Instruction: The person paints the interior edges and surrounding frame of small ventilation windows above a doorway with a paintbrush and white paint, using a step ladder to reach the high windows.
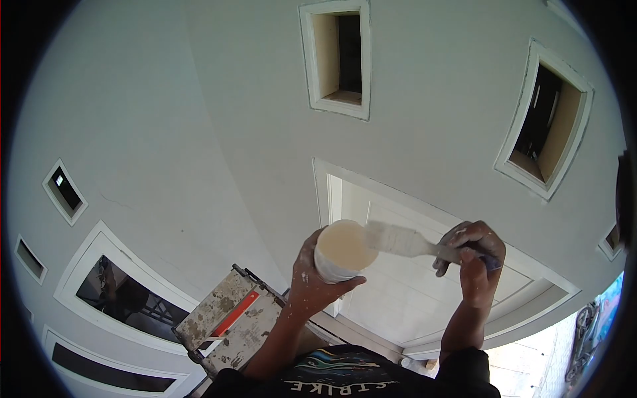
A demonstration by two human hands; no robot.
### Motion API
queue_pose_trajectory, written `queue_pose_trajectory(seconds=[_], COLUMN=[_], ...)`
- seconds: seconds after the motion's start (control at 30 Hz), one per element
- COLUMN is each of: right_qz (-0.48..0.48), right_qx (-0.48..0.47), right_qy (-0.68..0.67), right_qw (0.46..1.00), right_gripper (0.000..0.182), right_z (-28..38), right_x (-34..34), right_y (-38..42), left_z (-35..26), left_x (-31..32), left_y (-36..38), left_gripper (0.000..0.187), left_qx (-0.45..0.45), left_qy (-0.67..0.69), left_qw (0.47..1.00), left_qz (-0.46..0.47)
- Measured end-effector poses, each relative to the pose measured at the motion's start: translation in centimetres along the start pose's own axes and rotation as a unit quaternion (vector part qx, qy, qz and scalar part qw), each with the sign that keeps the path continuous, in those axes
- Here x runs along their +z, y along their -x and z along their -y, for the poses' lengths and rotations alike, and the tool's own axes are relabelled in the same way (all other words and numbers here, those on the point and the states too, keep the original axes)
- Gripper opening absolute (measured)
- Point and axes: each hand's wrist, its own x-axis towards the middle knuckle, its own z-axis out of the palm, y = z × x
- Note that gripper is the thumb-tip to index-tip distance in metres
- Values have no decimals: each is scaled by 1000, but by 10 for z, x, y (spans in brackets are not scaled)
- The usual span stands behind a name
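Here our left hand (312, 278) wraps its paint-flecked fingers (350, 283) around the side of a small round white plastic pot of cream-coloured filler (342, 251), thumb on one side and the rest curled underneath, so that the open mouth tilts up toward us and the contents stay put. Just beside it, our right hand (472, 255) has its fingers closed tightly together on the dark handle of a flat white-smeared putty knife (405, 242), whose broad blade reaches across from the fingertips to touch the pot's rim; we judge it is held flat and level that way to load or scrape filler at the edge. Below the left wrist, close under the forearm, sits the splattered grey top of a stepladder with a red-orange strip (229, 320), which suggests we stand high up. Beyond both hands rises a pale grey rendered wall (219, 119), with a white panelled door (398, 292) behind the knife and several white-framed window openings (337, 56) well above and to either side of the fingers.
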Motion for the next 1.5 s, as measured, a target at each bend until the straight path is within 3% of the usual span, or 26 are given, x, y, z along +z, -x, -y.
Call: queue_pose_trajectory(seconds=[0.17,0.47,0.57,0.63,0.73,0.83,0.97,1.03,1.33,1.43,1.5], right_qz=[17,102,110,122,183,253,354,419,432,439,422], right_qx=[57,135,110,95,91,-10,7,56,36,75,45], right_qy=[55,151,175,191,264,309,341,429,408,408,394], right_qw=[997,974,972,969,943,916,871,798,804,797,816], right_gripper=[13,10,5,6,14,19,15,14,14,15,13], right_z=[7,0,-3,2,16,21,17,19,12,18,12], right_x=[11,36,43,46,49,56,62,68,61,62,55], right_y=[4,-20,-24,-28,-36,-38,-43,-44,-45,-48,-46], left_z=[10,26,39,37,37,40,42,43,45,43,37], left_x=[7,3,7,6,6,6,6,7,12,13,13], left_y=[5,8,11,12,11,9,8,9,8,11,10], left_gripper=[110,107,102,102,107,106,105,106,102,104,106], left_qx=[45,67,48,57,93,141,195,202,216,205,177], left_qy=[-52,-64,0,-35,-72,-93,-127,-133,-110,-117,-130], left_qw=[997,995,998,996,991,982,970,968,968,969,974], left_qz=[25,-24,-46,-56,-70,-81,-73,-69,-71,-73,-57])
